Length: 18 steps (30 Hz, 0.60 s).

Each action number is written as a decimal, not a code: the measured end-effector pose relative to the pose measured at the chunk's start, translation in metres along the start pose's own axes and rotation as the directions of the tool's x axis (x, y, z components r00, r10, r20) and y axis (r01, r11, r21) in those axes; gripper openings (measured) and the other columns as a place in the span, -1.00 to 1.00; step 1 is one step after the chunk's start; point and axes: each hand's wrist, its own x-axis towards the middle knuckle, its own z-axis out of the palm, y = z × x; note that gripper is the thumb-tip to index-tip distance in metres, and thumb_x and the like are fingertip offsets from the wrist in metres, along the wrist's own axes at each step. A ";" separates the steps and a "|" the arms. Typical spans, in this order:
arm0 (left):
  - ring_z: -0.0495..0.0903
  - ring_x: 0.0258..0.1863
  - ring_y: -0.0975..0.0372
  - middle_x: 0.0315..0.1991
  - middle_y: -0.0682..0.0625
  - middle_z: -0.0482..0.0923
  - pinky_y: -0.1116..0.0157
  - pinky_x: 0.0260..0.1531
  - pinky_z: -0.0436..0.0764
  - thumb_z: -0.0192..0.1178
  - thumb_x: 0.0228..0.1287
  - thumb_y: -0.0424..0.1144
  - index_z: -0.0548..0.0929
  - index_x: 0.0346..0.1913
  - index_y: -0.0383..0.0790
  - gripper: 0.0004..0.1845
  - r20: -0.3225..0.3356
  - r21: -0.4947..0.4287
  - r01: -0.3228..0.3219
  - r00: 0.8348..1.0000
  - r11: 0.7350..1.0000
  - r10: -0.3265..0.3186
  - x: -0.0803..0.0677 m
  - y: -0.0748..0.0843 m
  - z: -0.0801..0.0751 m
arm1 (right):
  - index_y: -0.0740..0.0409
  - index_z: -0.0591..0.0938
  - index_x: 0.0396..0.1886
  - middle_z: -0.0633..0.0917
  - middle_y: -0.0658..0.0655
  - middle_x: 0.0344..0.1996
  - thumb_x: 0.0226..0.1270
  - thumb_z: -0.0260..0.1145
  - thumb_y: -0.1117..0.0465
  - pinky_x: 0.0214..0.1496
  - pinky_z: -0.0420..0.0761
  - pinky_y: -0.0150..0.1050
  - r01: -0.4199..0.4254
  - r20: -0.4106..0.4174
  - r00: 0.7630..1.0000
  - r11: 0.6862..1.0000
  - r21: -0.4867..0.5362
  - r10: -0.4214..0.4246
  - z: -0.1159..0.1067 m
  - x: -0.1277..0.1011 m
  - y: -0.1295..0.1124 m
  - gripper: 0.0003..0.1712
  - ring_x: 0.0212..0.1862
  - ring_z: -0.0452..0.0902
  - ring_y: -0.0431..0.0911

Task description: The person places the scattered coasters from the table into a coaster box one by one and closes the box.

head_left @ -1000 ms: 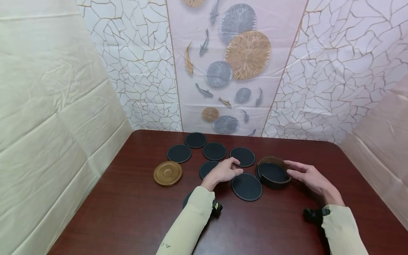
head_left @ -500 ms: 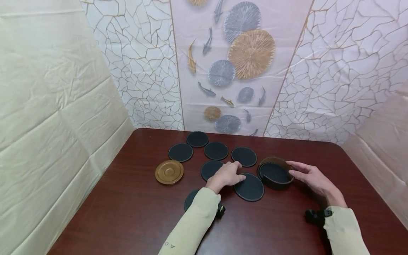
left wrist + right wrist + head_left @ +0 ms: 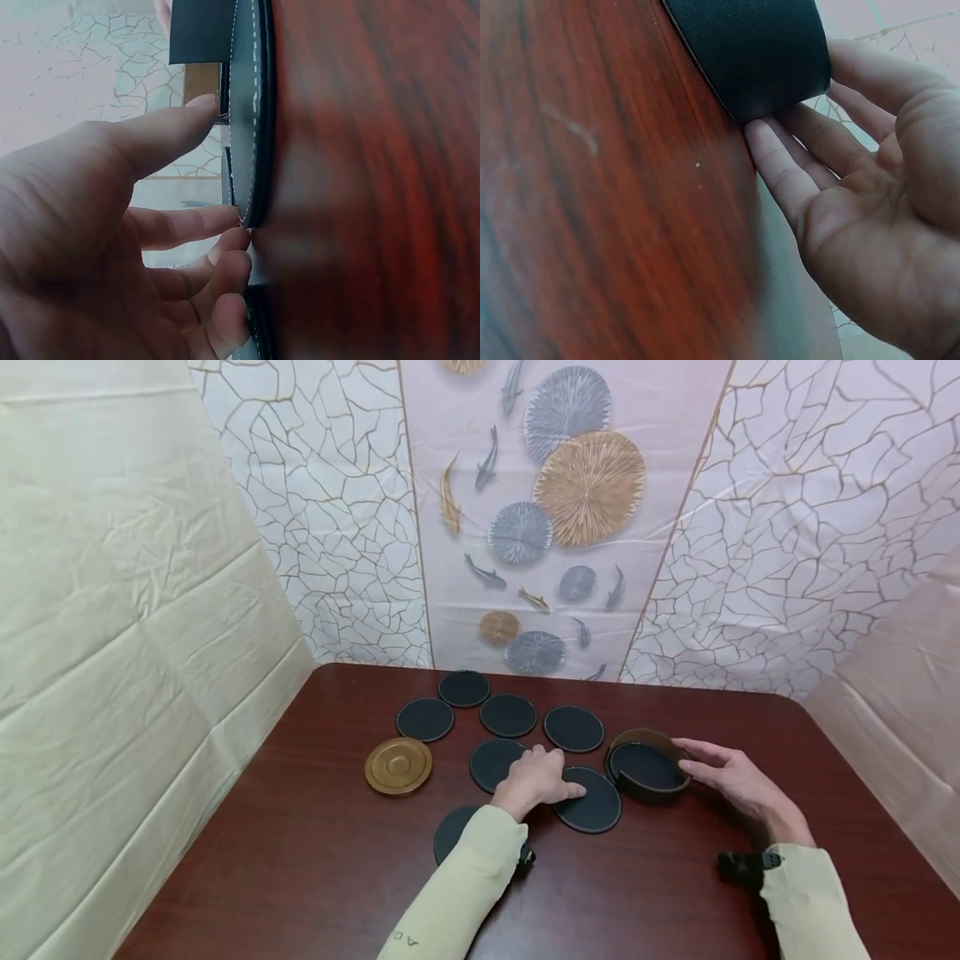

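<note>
My left hand (image 3: 534,779) is at the left edge of a round black coaster (image 3: 596,814) with pale edge stitching. In the left wrist view the thumb (image 3: 176,127) reaches over the coaster's face (image 3: 247,112), while the index fingertip meets its edge and the other fingers bend loosely beside it. My right hand (image 3: 738,781) rests its extended fingers against the right side of a round coaster holder (image 3: 651,793), dark outside and brown inside, with a gap in its front wall. A black coaster (image 3: 643,767) lies inside it. The right wrist view shows fingertips (image 3: 765,142) at the holder's lower edge.
Several more black coasters lie flat on the dark red wooden table (image 3: 300,860), including one (image 3: 491,762) left of my left hand and one (image 3: 453,835) partly under the left sleeve. A brown disc (image 3: 399,767) with raised rings lies at left. Patterned cloth hangs behind.
My left hand has moved slightly right and down onto the edge of the nearest coaster, its thumb now over it. My right hand stays at the holder.
</note>
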 end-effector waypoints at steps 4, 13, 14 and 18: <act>0.32 0.38 0.06 0.40 -0.08 0.31 0.08 0.23 0.47 0.26 0.21 0.25 0.39 0.40 0.05 -0.26 -0.007 0.012 -0.002 1.000 1.000 0.002 0.001 0.001 0.001 | 0.13 0.28 0.48 0.27 0.38 0.43 0.39 0.27 -0.06 0.00 0.60 -0.46 0.004 -0.006 1.000 1.000 -0.003 -0.004 0.000 0.000 0.002 -0.23 0.02 0.45 -0.57; 0.47 0.16 0.07 0.22 -0.08 0.46 0.11 0.03 0.53 0.29 0.14 0.30 0.43 0.34 -0.01 -0.23 -0.093 0.091 0.029 0.995 0.995 -0.021 0.007 0.008 0.011 | 0.13 0.28 0.48 0.28 0.38 0.43 0.40 0.26 -0.06 -0.01 0.61 -0.44 0.003 -0.006 1.000 1.000 -0.014 -0.003 0.001 0.001 0.003 -0.24 0.02 0.45 -0.55; 0.49 0.10 0.08 0.17 -0.08 0.48 0.13 -0.01 0.53 0.30 0.12 0.31 0.46 0.30 -0.03 -0.24 -0.095 0.095 0.036 0.995 0.995 -0.027 0.007 0.009 0.012 | 0.12 0.30 0.47 0.29 0.38 0.43 0.39 0.27 -0.06 -0.01 0.61 -0.44 -0.003 -0.012 1.000 1.000 -0.005 0.003 0.001 0.001 0.002 -0.24 0.01 0.46 -0.54; 0.49 -0.11 0.12 0.00 -0.07 0.52 0.19 -0.21 0.51 0.32 0.07 0.33 0.57 0.03 -0.06 -0.37 -0.077 0.123 0.050 0.996 0.991 -0.040 0.009 0.013 0.012 | 0.14 0.29 0.47 0.28 0.39 0.43 0.38 0.28 -0.06 -0.01 0.62 -0.43 0.000 -0.009 1.000 1.000 0.006 0.000 0.001 0.000 0.001 -0.22 0.01 0.48 -0.52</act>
